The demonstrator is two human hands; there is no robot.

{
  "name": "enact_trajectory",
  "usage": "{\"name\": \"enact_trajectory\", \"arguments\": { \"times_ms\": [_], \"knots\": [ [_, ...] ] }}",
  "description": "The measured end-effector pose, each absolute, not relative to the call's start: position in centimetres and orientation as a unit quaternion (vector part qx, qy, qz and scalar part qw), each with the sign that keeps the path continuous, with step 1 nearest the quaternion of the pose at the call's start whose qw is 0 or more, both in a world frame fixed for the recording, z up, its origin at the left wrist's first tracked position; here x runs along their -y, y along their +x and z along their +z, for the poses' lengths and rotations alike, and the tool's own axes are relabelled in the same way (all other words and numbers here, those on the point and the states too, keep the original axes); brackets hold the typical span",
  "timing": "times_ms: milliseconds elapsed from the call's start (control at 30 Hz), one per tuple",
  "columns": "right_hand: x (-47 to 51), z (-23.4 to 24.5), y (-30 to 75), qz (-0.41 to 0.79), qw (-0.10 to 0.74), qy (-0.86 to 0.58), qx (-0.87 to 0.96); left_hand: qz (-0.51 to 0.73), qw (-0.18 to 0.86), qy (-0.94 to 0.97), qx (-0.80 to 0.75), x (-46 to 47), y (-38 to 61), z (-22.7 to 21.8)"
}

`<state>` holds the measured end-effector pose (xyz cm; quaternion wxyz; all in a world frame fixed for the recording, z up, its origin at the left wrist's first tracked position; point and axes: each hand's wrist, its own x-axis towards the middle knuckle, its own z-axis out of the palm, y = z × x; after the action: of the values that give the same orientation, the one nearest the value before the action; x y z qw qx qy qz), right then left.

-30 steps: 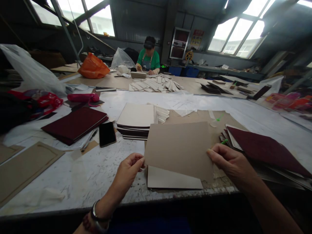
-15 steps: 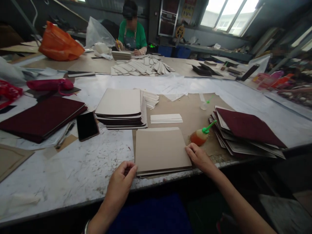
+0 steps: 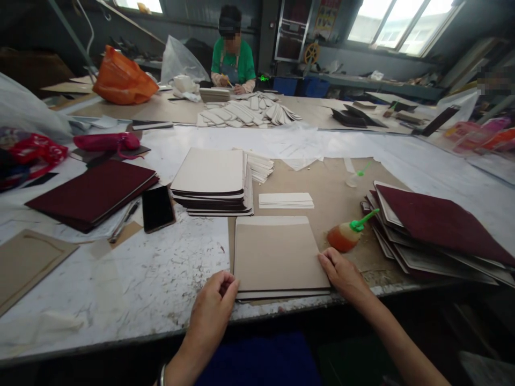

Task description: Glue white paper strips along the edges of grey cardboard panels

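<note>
A small pile of tan cardboard sheets (image 3: 277, 254) lies flat at the near edge of the table. My left hand (image 3: 213, 308) rests curled against the pile's lower left corner, fingers bent inward. My right hand (image 3: 341, 271) presses its fingers on the pile's right edge. An orange glue bottle with a green nozzle (image 3: 346, 236) lies just beyond my right hand. A short stack of white strips (image 3: 285, 200) sits behind the pile.
A taller stack of boards (image 3: 211, 182) stands behind left, beside a black phone (image 3: 157, 208). Maroon covers (image 3: 438, 222) fan out at right, more maroon covers (image 3: 94, 193) at left. A person in green (image 3: 233, 56) works at the far side.
One second ago both hands held a tan sheet up in the air; it now lies flat on the pile, with my hands at its edges.
</note>
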<state>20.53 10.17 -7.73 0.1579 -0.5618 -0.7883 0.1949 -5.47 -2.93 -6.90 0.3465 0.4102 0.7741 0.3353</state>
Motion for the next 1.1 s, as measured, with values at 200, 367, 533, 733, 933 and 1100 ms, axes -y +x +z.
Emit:
{"name": "enact_trajectory", "arguments": {
  "times_ms": [200, 367, 533, 733, 933, 1100],
  "knots": [
    [-10.0, -7.6, 20.4, 0.193, 0.143, -0.561, 0.792, 0.317, 0.327, 0.421, -0.785, 3.1, -5.4, -7.1],
    [-10.0, -7.6, 20.3, 0.184, 0.130, -0.550, 0.804, 0.307, 0.316, 0.436, -0.785, 3.2, -5.6, -7.3],
    [-10.2, -8.2, 20.5, 0.160, 0.128, -0.534, 0.821, 0.302, 0.315, 0.439, -0.785, 3.2, -5.7, -7.3],
    [-10.3, -8.5, 20.4, 0.156, 0.129, -0.535, 0.820, 0.292, 0.300, 0.445, -0.792, 3.2, -5.8, -7.4],
    [-10.2, -8.1, 20.4, 0.165, 0.129, -0.528, 0.823, 0.285, 0.282, 0.462, -0.791, 3.2, -5.8, -7.3],
    [-10.4, -8.3, 20.6, 0.168, 0.127, -0.531, 0.821, 0.294, 0.276, 0.466, -0.787, 3.2, -5.7, -7.3]
  ]
}}
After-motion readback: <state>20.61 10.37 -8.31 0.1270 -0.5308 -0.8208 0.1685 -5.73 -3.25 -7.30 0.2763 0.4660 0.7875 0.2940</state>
